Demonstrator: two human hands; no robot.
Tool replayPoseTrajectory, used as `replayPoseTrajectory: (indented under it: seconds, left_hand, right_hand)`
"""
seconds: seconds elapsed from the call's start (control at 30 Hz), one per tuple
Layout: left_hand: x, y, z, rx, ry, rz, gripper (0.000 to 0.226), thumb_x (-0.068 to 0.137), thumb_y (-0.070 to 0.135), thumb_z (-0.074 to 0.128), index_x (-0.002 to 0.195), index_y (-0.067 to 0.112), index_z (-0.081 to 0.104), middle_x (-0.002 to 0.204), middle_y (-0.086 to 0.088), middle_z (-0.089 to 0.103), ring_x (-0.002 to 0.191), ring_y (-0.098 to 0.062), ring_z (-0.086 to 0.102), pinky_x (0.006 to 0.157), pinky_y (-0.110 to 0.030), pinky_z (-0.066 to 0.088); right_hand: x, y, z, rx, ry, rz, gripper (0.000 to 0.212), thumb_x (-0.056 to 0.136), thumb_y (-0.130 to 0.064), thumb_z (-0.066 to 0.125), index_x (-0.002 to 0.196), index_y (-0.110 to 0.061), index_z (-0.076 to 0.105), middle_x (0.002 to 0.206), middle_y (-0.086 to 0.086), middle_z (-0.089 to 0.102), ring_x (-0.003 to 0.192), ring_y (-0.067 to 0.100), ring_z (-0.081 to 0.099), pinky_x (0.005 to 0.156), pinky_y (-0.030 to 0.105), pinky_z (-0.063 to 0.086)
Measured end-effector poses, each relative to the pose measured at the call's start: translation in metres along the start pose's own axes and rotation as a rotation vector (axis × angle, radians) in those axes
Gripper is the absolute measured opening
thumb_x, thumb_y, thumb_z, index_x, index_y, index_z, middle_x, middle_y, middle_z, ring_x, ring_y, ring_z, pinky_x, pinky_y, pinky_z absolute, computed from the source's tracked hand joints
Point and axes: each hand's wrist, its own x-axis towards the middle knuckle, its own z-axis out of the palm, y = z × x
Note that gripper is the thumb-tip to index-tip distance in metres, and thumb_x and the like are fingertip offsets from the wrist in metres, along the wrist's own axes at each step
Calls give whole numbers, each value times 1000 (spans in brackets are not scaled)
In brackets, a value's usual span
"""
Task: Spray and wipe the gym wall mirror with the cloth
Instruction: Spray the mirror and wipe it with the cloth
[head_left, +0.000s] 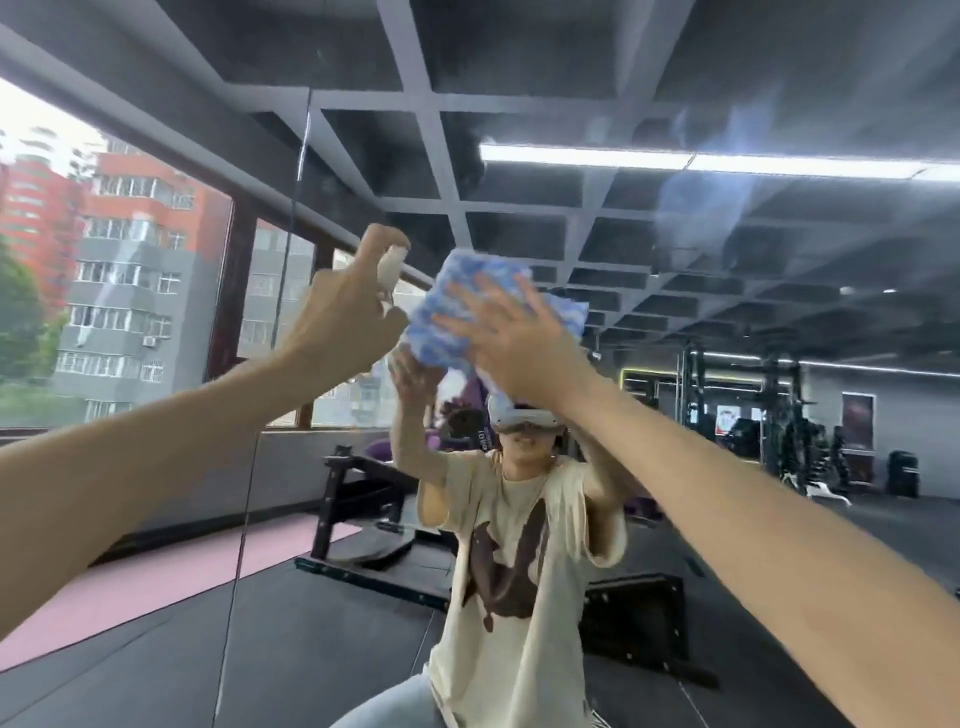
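Cloth (467, 296) is pressed flat on the mirror (727, 493)
It is pinned by the straight, spread fingers of the right hand (514, 340); beside it the spray bottle (389, 266) is gripped nearly upright in the curled left hand (340, 317).

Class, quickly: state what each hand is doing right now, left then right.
Left hand: fingers curled round the spray bottle.
Right hand: open, straight fingers pressing the cloth against the mirror.

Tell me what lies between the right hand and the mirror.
In the head view, the blue-and-white cloth lies between them: the right hand presses it flat against the mirror with straight fingers.
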Motion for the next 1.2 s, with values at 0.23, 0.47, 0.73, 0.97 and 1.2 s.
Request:
replayPoseTrajectory:
  seconds: [0.23, 0.47, 0.73, 0.97, 1.2]
  left_hand:
    - [40, 37, 19, 7, -8, 113, 54, 81, 0, 52, 123, 30, 37, 67, -5, 56, 51, -27, 56, 49, -47, 54]
    - [68, 60, 19, -36, 13, 104, 55, 85, 5, 57, 129, 30, 35, 78, -4, 52, 57, -27, 59, 52, -39, 53]
    - [100, 76, 33, -17, 45, 149, 41, 85, 15, 55, 116, 34, 35, 79, -9, 61, 56, -32, 60, 57, -47, 56]
    - [151, 88, 33, -8, 38, 218, 49, 86, 10, 56, 122, 33, 34, 75, -1, 56, 51, -24, 59, 50, -38, 55]
    - [177, 119, 58, -114, 70, 212, 49, 83, 14, 58, 121, 34, 35, 78, -6, 59, 62, -33, 58, 70, -49, 55]
  right_hand:
    - [11, 96, -26, 59, 97, 948, 51, 104, -32, 22, 155, -31, 20, 163, 6, 10, 150, 29, 5, 120, 55, 4]
    - [-44, 150, -36, 12, -52, 871, 53, 104, -42, 10, 156, -29, 10, 164, 4, 2, 151, 25, -2, 121, 51, 2]
    - [43, 118, -22, 56, -172, 419, 59, 95, -44, 7, 153, -35, 19, 163, 1, 12, 151, 23, 5, 120, 48, 0]
    - [-10, 291, -52, -44, 88, 1432, 51, 105, -39, 22, 155, -33, 15, 163, 5, 8, 150, 29, 3, 118, 55, 1]
    - [12, 222, -31, 48, -99, 462, 50, 104, -41, 27, 153, -36, 18, 163, -2, 14, 150, 19, 6, 119, 46, 6]
